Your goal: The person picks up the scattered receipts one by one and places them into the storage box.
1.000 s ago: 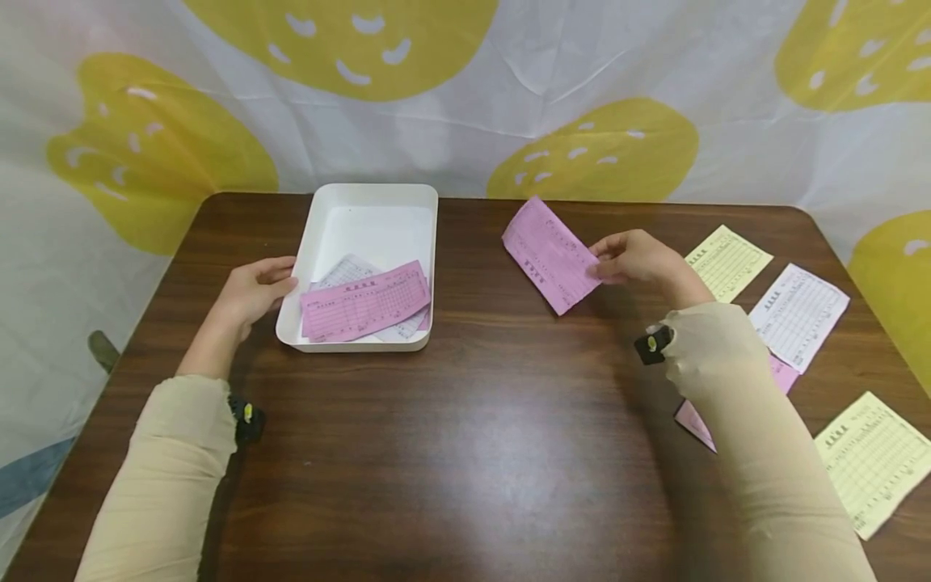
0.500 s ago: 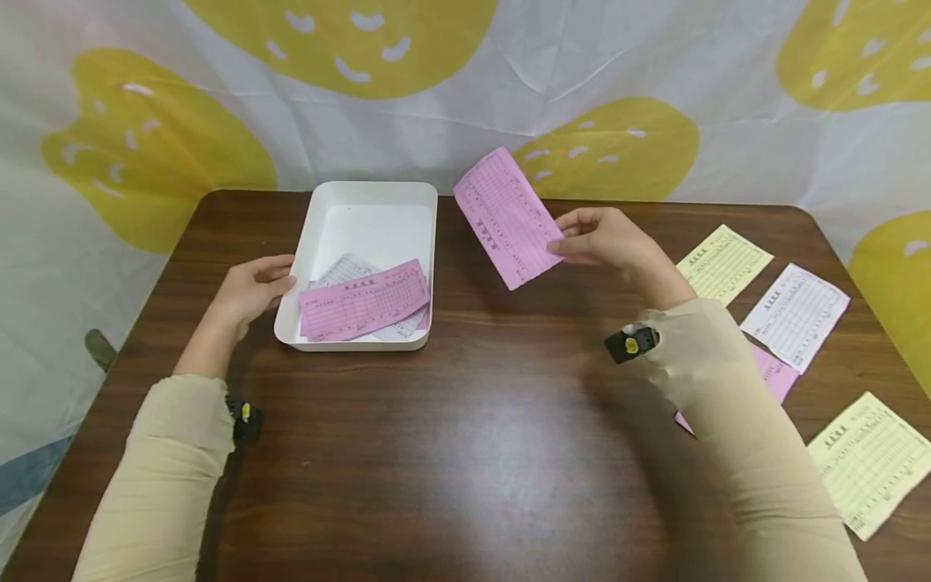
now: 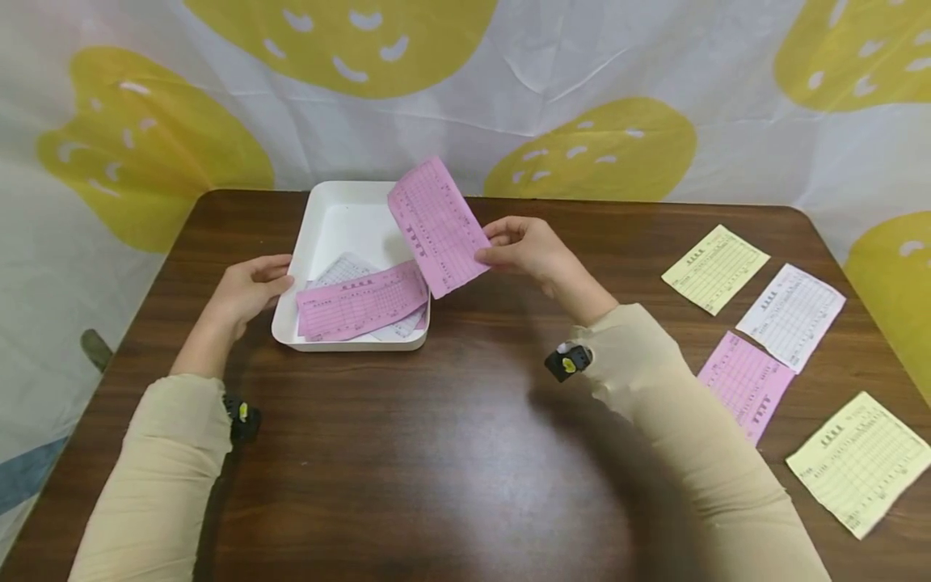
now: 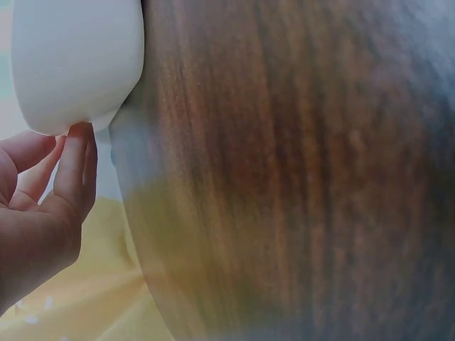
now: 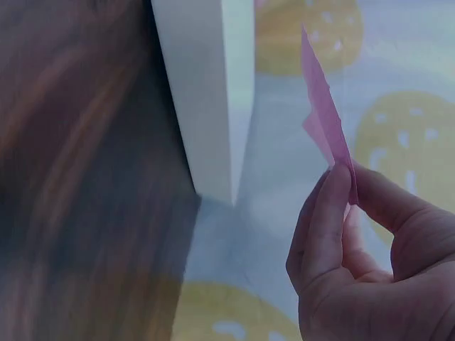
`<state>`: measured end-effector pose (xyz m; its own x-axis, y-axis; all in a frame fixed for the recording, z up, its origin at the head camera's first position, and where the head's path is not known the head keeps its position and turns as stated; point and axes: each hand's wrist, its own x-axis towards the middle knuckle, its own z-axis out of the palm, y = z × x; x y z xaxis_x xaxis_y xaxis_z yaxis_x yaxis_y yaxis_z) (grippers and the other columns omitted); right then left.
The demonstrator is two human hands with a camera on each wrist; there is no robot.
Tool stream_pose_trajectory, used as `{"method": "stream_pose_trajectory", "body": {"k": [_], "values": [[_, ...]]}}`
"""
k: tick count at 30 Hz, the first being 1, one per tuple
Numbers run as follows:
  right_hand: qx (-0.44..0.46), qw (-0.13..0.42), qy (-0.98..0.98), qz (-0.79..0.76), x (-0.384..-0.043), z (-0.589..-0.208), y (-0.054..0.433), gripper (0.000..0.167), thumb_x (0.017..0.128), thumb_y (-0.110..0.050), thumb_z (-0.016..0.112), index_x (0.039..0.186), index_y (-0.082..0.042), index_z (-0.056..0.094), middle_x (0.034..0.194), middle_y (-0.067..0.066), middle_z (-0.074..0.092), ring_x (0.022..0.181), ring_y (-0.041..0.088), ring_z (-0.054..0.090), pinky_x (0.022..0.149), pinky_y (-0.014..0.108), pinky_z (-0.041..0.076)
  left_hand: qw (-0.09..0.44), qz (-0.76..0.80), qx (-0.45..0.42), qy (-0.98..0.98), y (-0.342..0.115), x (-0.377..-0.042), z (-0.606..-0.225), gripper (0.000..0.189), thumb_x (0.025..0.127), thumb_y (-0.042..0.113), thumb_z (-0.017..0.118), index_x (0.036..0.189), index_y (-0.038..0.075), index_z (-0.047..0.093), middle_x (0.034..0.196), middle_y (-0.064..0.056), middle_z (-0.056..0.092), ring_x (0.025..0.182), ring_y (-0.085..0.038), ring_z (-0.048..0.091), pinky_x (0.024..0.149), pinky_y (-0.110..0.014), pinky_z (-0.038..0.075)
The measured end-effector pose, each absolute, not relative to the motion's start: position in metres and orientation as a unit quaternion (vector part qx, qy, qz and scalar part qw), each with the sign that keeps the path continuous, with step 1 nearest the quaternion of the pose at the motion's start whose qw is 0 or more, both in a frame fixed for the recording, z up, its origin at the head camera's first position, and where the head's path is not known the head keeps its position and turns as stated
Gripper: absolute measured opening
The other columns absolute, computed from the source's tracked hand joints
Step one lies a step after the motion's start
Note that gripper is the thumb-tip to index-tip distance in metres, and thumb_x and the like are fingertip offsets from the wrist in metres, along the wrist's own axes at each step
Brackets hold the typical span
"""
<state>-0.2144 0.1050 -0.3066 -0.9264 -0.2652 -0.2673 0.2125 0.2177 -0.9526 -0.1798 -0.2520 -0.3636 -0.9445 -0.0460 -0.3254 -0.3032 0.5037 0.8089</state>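
A white plastic tray point(image 3: 349, 346) sits at the back left of the table, holding pink and white printed slips, with a pink slip point(image 3: 360, 303) on top. My left hand point(image 3: 247, 295) touches the tray's left side, its fairly straight fingers against the outer wall and the thumb at the rim, as the left wrist view shows. Between thumb and fingers, my right hand point(image 3: 527, 250) pinches another pink slip point(image 3: 440, 230) by its right edge. That slip is raised and tilted, overlapping the tray's right rim in the head view. In the right wrist view it shows nearly edge-on.
On the right of the brown table point(image 3: 436, 469) lie a small yellow slip point(image 3: 716, 271), a white slip point(image 3: 791, 315), a pink slip point(image 3: 749, 388) and a larger yellow slip point(image 3: 861, 465). A white curtain point(image 3: 567, 73) with yellow shapes hangs behind the table.
My right hand has carried the pink slip leftward from the table's middle to the tray's right side, raising it on the way. The left hand has stayed at the tray.
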Motion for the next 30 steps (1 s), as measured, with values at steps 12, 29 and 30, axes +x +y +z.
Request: {"method": "stream_pose_trajectory", "body": {"k": [12,29,30], "values": [[-0.041,0.184,0.773,-0.606,-0.206,-0.331,0.052,0.035,0.082,0.008,0.066,0.115,0.014,0.056,0.071,-0.003,0.055,0.061,0.003,0.055,0.067,0.024,0.058,0.127,0.501,-0.094,0.851,-0.254,-0.177,-0.364,0.052,0.1,0.016,0.048,0.148,0.003,0.033,0.143,-0.022,0.046,0.094,0.005,0.051,0.075,-0.004,0.049],[-0.086,0.163,0.853,-0.488,-0.195,-0.347,0.013,0.033,0.08,-0.003,0.072,0.113,0.0,0.065,0.092,0.012,0.067,0.073,0.01,0.055,0.058,0.013,0.045,0.133,0.481,-0.105,0.86,-0.252,-0.179,-0.364,0.053,0.1,0.02,0.048,0.149,0.007,0.033,0.144,-0.02,0.045,0.113,-0.011,0.051,0.092,-0.017,0.052],[-0.089,0.162,0.858,-0.48,-0.194,-0.347,0.012,0.033,0.08,-0.004,0.071,0.113,-0.001,0.065,0.093,0.013,0.067,0.074,0.011,0.056,0.059,0.013,0.046,0.134,0.481,-0.106,0.86,-0.252,-0.18,-0.364,0.053,0.1,0.02,0.048,0.149,0.007,0.032,0.145,-0.02,0.045,0.115,-0.012,0.05,0.095,-0.02,0.051]]}}
